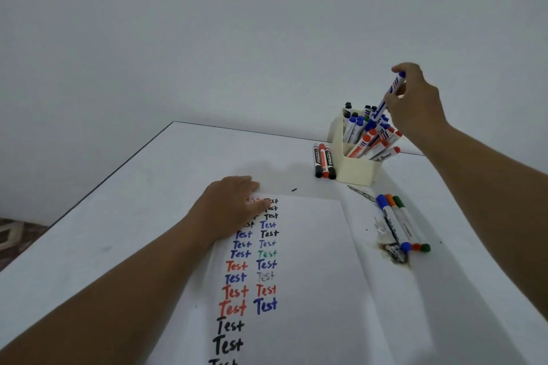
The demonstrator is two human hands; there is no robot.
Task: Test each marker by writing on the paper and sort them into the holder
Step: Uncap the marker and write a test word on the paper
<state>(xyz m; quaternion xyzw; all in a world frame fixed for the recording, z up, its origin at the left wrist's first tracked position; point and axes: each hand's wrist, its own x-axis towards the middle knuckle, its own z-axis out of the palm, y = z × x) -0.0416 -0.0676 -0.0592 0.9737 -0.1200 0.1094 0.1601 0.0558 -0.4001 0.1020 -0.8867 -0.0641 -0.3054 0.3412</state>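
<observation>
right hand [415,104] gripping blue marker [388,96] — over holder [357,169]

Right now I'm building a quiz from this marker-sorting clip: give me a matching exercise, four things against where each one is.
Things:
1. blue marker
2. left hand
3. three loose markers with dark barrels
4. three loose markers with white barrels

Places:
A. lying on the table right of the paper
B. resting on the paper's top left corner
C. held by the right hand above the holder
D. lying on the table against the holder's left side

Pairs: 1-C, 2-B, 3-D, 4-A
</observation>
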